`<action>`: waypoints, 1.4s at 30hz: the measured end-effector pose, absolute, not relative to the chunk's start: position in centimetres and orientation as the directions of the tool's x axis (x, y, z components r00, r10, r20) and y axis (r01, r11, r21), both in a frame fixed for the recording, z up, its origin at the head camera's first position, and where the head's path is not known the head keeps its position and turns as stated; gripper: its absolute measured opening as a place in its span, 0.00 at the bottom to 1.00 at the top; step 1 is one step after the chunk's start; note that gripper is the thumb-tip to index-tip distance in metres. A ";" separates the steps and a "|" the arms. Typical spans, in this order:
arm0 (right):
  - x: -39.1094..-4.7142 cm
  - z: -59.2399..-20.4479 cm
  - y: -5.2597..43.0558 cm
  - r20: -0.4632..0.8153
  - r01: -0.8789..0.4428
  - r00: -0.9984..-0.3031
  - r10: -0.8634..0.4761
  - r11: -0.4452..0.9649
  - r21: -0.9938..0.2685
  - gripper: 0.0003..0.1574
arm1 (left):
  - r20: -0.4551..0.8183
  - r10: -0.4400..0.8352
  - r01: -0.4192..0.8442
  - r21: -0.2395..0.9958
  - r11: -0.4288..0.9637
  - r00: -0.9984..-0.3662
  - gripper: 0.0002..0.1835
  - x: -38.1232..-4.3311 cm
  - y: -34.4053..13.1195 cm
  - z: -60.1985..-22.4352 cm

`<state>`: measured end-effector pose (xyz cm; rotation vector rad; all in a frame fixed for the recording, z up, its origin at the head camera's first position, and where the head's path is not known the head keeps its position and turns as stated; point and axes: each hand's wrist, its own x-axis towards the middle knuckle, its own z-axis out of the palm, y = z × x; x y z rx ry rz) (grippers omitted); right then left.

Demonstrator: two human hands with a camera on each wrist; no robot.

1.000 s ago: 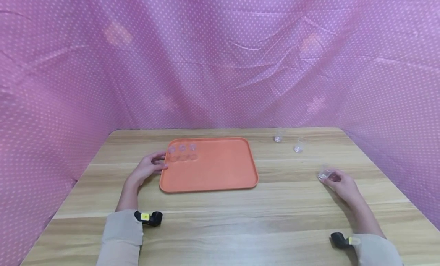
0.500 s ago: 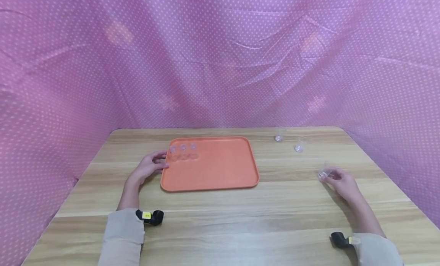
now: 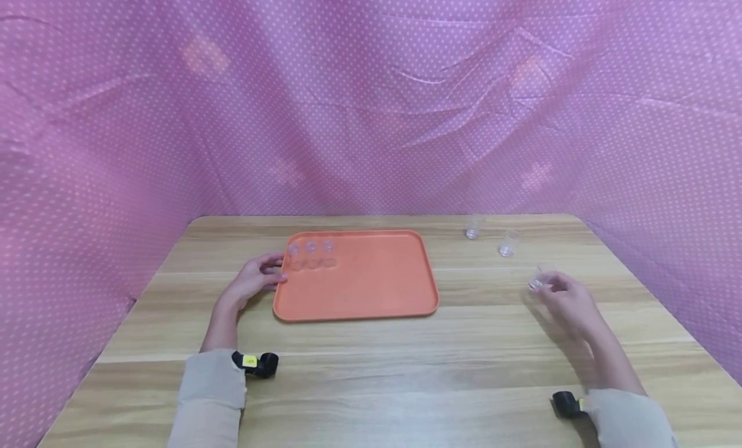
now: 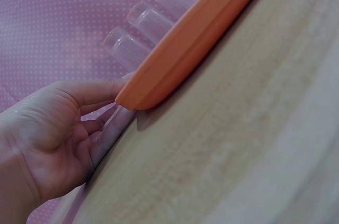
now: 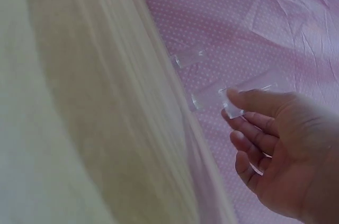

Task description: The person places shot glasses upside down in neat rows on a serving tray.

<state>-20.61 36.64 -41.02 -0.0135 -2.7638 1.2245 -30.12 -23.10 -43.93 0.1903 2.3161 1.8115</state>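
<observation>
My right hand (image 3: pixel 570 301) pinches a small clear shot glass (image 3: pixel 538 279) between thumb and fingers. In the right wrist view that shot glass (image 5: pixel 233 112) appears tilted and lifted off the table. My left hand (image 3: pixel 252 282) grips the left edge of an orange tray (image 3: pixel 371 277). In the left wrist view, digits of the left hand (image 4: pixel 58 134) lie on either side of the tray's rim (image 4: pixel 159 75). Three clear shot glasses (image 3: pixel 311 247) stand in a row along the tray's back left.
Two more clear shot glasses, a farther one (image 3: pixel 472 232) and a nearer one (image 3: pixel 508 245), stand right of the tray on the wooden table (image 3: pixel 406 371). A pink dotted cloth (image 3: pixel 371 113) hangs behind and at both sides.
My right hand has raised its shot glass off the table and moved it slightly left and away from me. The left hand stays at the tray's edge.
</observation>
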 end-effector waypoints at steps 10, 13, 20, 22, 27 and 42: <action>-22.2 -39.4 34.3 0.200 -0.125 -0.979 0.032 0.681 -0.722 0.25 | -0.066 0.225 -0.013 0.973 0.229 -0.972 0.35 -30.2 -23.3 -43.9; -22.7 -39.1 33.5 0.208 -0.139 -0.978 0.021 0.676 -0.723 0.24 | -0.058 0.235 -0.005 0.975 0.220 -0.970 0.36 -30.3 -23.3 -43.9; -23.8 -38.3 31.9 0.204 -0.156 -0.979 -0.007 0.666 -0.729 0.26 | -0.058 0.231 -0.008 0.978 0.210 -0.971 0.35 -30.3 -23.2 -44.0; -24.2 -38.2 31.4 0.198 -0.158 -0.980 -0.013 0.655 -0.739 0.26 | -0.056 0.230 -0.008 0.979 0.205 -0.972 0.35 -30.4 -23.2 -44.0; -25.0 -38.0 30.0 0.200 -0.177 -0.979 -0.033 0.625 -0.760 0.25 | -0.059 0.227 -0.012 0.979 0.203 -0.972 0.35 -30.4 -23.3 -44.0; -27.7 -37.5 25.3 0.247 -0.240 -0.966 -0.071 0.595 -0.767 0.21 | -0.061 0.228 -0.006 0.972 0.236 -0.972 0.35 -30.2 -23.3 -43.9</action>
